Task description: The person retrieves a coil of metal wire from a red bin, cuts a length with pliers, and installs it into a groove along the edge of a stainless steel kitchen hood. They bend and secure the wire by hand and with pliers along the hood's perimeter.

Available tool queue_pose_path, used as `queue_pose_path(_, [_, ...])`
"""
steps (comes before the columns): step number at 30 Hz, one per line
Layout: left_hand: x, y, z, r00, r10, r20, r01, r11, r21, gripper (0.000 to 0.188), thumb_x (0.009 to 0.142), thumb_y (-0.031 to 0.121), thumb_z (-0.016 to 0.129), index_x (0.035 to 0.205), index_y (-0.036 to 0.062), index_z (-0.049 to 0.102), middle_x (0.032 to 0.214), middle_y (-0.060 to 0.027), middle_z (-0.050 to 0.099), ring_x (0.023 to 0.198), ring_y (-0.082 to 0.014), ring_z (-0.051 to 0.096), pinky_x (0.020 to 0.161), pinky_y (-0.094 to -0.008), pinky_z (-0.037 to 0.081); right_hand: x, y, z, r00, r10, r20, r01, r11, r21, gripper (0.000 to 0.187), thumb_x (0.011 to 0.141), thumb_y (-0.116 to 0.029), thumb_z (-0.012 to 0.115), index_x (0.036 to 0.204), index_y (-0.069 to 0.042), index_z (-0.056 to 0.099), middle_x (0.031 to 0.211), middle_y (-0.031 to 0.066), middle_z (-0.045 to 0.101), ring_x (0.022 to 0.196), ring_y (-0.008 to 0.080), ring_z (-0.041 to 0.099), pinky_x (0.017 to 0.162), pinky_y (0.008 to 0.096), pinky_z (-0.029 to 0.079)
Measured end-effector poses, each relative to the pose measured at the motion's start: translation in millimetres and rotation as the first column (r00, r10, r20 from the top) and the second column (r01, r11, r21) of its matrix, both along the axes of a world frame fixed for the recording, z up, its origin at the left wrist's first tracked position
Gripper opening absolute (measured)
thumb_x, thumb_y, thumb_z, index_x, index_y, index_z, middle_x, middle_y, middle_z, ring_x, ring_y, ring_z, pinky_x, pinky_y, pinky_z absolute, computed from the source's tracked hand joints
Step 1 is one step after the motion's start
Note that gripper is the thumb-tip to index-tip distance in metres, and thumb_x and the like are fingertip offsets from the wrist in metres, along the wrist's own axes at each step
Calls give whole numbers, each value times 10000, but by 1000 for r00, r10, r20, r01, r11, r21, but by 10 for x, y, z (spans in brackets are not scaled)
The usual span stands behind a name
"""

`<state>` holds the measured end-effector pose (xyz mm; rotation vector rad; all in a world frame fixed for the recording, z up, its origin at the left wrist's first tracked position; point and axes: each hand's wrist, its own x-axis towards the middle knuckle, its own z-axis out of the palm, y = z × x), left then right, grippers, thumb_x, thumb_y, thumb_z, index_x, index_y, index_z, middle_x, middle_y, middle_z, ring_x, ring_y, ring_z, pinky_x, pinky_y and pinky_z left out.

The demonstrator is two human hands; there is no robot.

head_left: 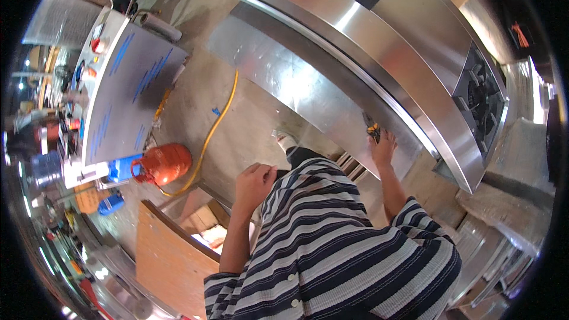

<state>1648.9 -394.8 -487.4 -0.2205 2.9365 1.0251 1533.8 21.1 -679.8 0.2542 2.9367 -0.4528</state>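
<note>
My right hand [384, 148] reaches over the low stainless steel shelf [296, 77], its fingers closed around a yellow-and-black hand tool [372, 130] that looks like pliers. The tool's dark end points away from me; its exact kind is too small to tell. Beside my left thigh, my left hand [255, 182] is curled, fingers together, close to my dark trousers. Whatever may be in it is hidden. Above the shelf runs the steel front of a long cooking range [385, 59], with a black gas burner [477, 98] at its right end.
An orange gas cylinder [169, 163] stands on the floor at left, with a yellow hose [216, 121] running from it. Near my left arm is a wooden panel [169, 261] beside an open cardboard box [204, 219]. A cluttered worktable [127, 83] stands far left. Wrapped boxes [504, 207] lie at right.
</note>
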Motion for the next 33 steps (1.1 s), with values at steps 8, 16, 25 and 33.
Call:
queue_pose_path(8, [-1493, -755, -189, 792, -592, -147, 600, 800, 9, 188, 922, 242, 711, 822, 84, 691, 758, -80, 633, 741, -274, 672, 649, -393, 550, -13, -1298, 211, 833, -434, 344, 510, 360, -781, 508, 1054, -415, 543, 1373, -20, 567, 1113, 179, 686, 953, 293, 699, 799, 438, 562])
queue_pose_path(16, [-2864, -1388, -502, 237, -971, -34, 971, 236, 32, 242, 948, 256, 690, 803, 63, 691, 757, -113, 643, 699, -319, 664, 620, -429, 531, -583, -3688, 857, 287, -797, 532, 149, -511, -847, 490, 1108, -425, 438, 1380, -23, 506, 834, 66, 557, 667, 163, 608, 548, 286, 499])
queue_pose_path(25, [-3911, -1042, -634, 13, -990, 142, 999, 17, 30, 308, 981, 303, 666, 1097, 23, 720, 1085, -217, 712, 1063, -411, 647, 962, -478, 499, -899, -4152, 649, -102, -782, 615, -212, -587, -781, 339, 1123, -406, 424, 1160, -88, 534, 644, -60, 318, 481, 48, 311, 407, 235, 268])
queue_pose_path(33, [-4778, 1, -1485, 274, -960, 57, 913, 241, -329, 581, 986, 409, 652, 1419, 36, 548, 1406, -214, 576, 1362, -389, 473, 1162, -495, 343, -217, -4363, 241, -42, -736, 675, -295, -637, -712, 336, 1117, -342, 470, 1172, -46, 620, 662, -71, 347, 496, 34, 307, 416, 224, 236])
